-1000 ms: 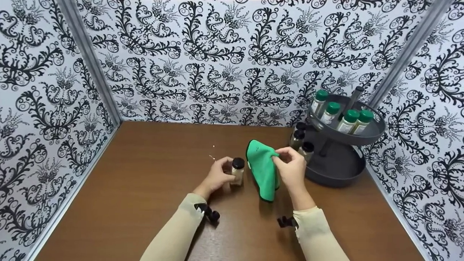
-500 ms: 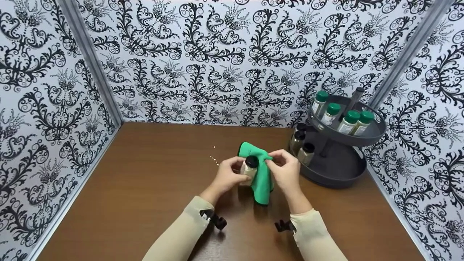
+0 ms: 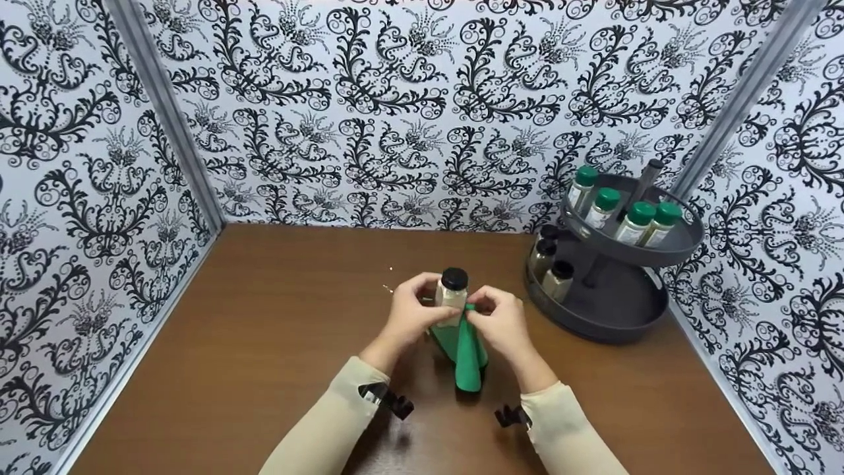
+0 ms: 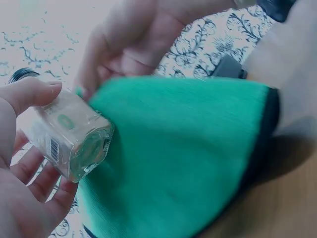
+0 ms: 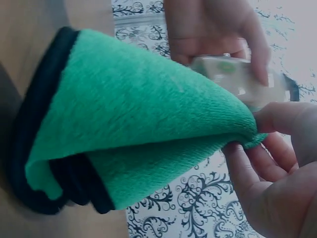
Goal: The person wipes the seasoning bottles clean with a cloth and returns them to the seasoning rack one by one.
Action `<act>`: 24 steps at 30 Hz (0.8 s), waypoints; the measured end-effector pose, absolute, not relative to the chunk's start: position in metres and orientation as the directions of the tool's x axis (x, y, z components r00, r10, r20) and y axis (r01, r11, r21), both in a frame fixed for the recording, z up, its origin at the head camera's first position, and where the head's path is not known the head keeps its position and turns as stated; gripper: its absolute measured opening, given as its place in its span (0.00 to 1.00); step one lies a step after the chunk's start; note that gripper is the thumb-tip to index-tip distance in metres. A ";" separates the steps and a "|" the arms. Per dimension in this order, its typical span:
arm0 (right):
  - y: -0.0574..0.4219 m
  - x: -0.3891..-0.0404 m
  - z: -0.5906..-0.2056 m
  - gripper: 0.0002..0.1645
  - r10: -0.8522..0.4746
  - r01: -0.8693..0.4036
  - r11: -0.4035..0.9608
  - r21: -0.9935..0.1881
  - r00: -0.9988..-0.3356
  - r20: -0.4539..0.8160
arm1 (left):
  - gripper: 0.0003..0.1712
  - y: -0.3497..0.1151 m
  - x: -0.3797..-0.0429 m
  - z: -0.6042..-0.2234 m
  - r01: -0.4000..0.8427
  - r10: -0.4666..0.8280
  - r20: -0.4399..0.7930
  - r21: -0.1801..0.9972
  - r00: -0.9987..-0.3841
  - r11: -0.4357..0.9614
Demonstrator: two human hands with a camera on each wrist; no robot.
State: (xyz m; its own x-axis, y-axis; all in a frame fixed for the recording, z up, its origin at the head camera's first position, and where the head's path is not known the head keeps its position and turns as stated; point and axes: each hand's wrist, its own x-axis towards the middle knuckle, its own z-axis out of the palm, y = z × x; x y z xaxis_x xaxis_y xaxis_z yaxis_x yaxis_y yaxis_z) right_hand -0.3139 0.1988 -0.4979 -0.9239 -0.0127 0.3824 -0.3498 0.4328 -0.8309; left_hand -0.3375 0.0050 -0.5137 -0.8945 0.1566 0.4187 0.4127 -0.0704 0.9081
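Observation:
My left hand [image 3: 410, 312] grips a clear square spice jar [image 3: 451, 297] with a black lid, thumb on one side and fingers round the other. In the left wrist view the jar [image 4: 74, 131] is tilted, its glass base and a barcode label showing. A green cloth [image 3: 467, 363] with a dark border hangs from my right hand [image 3: 502, 322], which pinches it between thumb and fingers. The right wrist view has the cloth [image 5: 133, 109] gathered into a fold at the fingertips, close beside the jar. Part of the cloth lies behind the jar in the head view.
At the right stands a dark two-tier round rack [image 3: 597, 316]. Several green-capped jars [image 3: 636, 223] stand on its upper tier, and black-lidded jars [image 3: 558, 282] on the lower one. Small pale crumbs [image 3: 388, 288] lie on the brown table [image 3: 297, 284] left of the hands. Patterned walls enclose the table.
My left hand has brought the jar rightward and up. The right hand has moved left with the cloth, which went from hanging spread beside the jar to hanging narrow against and below it.

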 end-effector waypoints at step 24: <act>0.208 -0.303 -0.470 0.09 0.202 -0.475 0.095 -0.875 -0.851 0.484 | 0.29 0.009 -0.338 -0.526 0.385 0.214 0.367 0.922 -0.905 0.047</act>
State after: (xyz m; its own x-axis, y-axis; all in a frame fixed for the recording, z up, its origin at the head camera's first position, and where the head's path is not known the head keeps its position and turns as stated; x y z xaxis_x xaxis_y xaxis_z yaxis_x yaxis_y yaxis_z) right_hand -0.3030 0.2078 -0.4701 -0.8511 0.2025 0.4843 -0.4751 0.0950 -0.8748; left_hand -0.3380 0.0087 -0.5259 -0.9054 0.2138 0.3668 0.3846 0.0470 0.9219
